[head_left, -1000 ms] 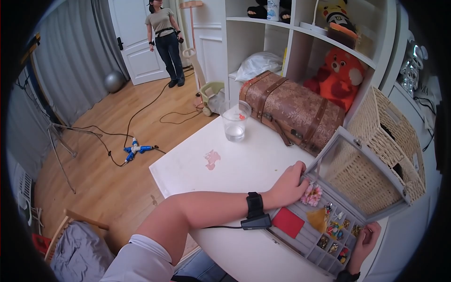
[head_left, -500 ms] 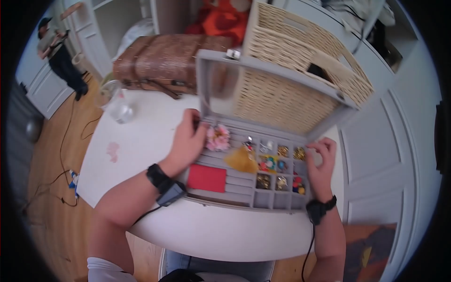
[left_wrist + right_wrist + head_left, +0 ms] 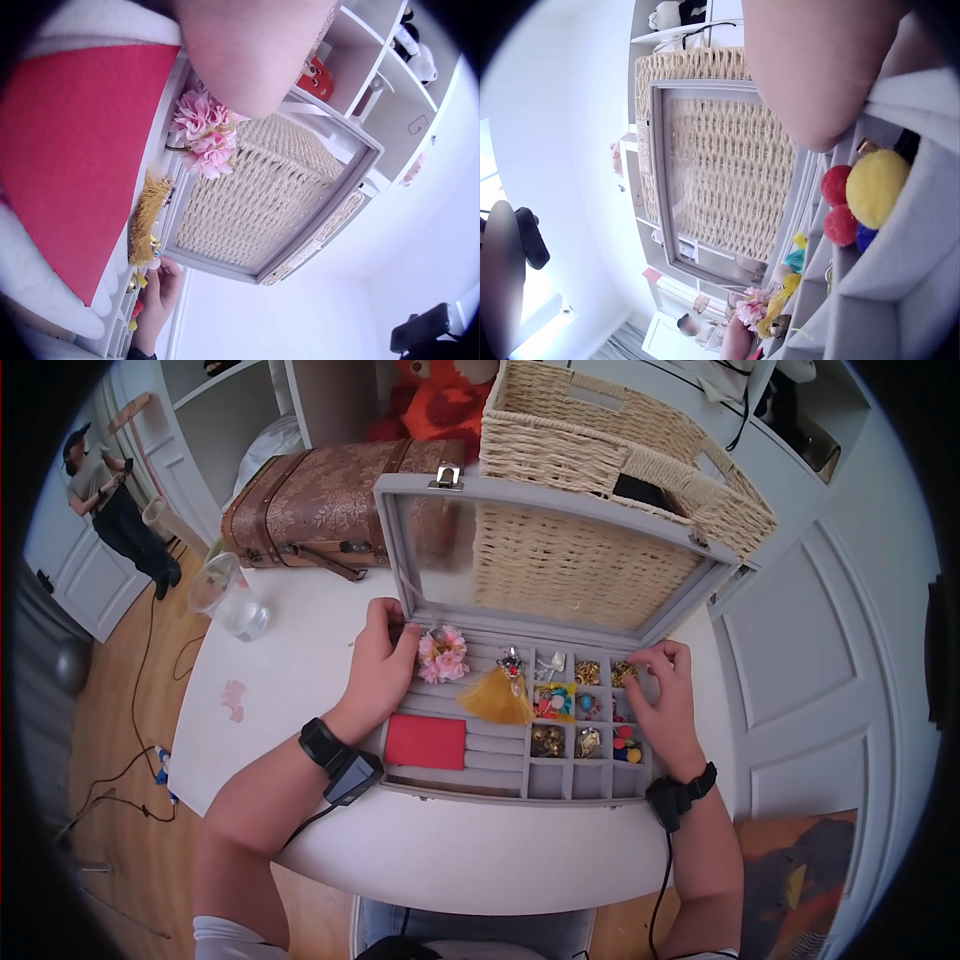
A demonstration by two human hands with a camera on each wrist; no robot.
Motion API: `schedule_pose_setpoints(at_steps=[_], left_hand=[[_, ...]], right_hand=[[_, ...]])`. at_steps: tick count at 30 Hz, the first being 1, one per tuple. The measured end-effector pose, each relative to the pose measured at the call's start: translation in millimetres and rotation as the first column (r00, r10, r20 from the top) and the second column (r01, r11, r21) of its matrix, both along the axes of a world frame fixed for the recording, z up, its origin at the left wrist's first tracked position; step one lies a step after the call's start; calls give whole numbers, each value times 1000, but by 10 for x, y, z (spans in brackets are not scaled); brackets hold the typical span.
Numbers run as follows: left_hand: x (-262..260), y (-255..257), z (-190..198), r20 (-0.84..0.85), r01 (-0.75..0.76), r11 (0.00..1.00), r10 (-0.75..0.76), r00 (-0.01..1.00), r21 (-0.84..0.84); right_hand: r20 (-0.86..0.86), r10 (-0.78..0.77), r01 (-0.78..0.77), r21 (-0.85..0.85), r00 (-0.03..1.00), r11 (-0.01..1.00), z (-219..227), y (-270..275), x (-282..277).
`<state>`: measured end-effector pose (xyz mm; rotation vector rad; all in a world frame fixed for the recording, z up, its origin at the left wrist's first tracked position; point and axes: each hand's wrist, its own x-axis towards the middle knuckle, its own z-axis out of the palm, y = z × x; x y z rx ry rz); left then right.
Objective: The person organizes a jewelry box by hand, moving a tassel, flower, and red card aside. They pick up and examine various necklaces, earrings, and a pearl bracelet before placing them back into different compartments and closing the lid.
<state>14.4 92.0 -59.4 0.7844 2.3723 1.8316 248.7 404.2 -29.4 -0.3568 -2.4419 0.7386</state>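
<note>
A grey jewelry box (image 3: 500, 796) lies on the white table, its glass-paned lid (image 3: 560, 565) raised. My left hand (image 3: 376, 670) grips the box's left side near the back, thumb beside a pink flower hair tie (image 3: 443, 654). At the opposite side my right hand (image 3: 670, 705) holds the edge near the back corner, beside gold jewelry. A red card (image 3: 426, 742) rests on the ring rolls at front left. A yellow tassel earring (image 3: 498, 695) spreads across the middle. Small compartments hold trinkets and colored pompoms (image 3: 877, 189).
A plastic cup of water (image 3: 240, 610) stands at the table's left. Behind the box are a brown patterned trunk (image 3: 310, 510) and a woven basket (image 3: 590, 450). Another person (image 3: 120, 510) stands by the door at far left. Cables (image 3: 140, 680) cross the floor.
The head view has swung to the right and down, bringing the box to the middle. Both hands stay at the box's two sides, and the lid remains raised.
</note>
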Motion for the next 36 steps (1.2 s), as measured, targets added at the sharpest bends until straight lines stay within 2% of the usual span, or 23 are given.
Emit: schedule_pose_setpoints(at_steps=[6,10,12,16,18,19,21,27,30,34,36], left_hand=[[-7,-4,-28,-26,-7,1000,7,1000,-18],[-24,-5,-27,-28,-2,1000,1,1000,-11],[-19,-11,-31,-24,-1,999,0,1000,-35],[13,-3,12,-22,-8,1000,7,1000,-21],[5,-5,21,-30,-8,999,6,1000,-36],[5,-11,11,-28,-10,999,9,1000,-39],[-5,-9,0,-27,-5,1000,4,1000,-17],[1,-14,13,-30,-4,999,3,1000,-34],[-14,-14,-14,-44,-16,999,14,999,-43],[7,-18,-1,-42,-8,999,6,999,-53],[-8,-4,-21,-36,-4,1000,4,999,-5]], right_hand=[[-4,28,-27,164,1000,986,34,-17,12],[0,20,-19,154,1000,988,64,-35,1],[24,-4,2,95,1000,995,34,-28,-13],[32,-37,33,136,999,990,66,-46,-1],[-8,-16,16,6,1000,1000,29,-35,-15],[-6,-13,14,4,1000,1000,23,-42,-18],[-71,-25,31,80,997,996,24,-54,-19],[-206,34,-5,143,978,990,36,-32,-32],[-244,66,-41,106,968,994,53,-62,-32],[-198,81,-69,65,977,995,24,-65,-31],[-197,115,-95,108,974,990,33,-28,-18]])
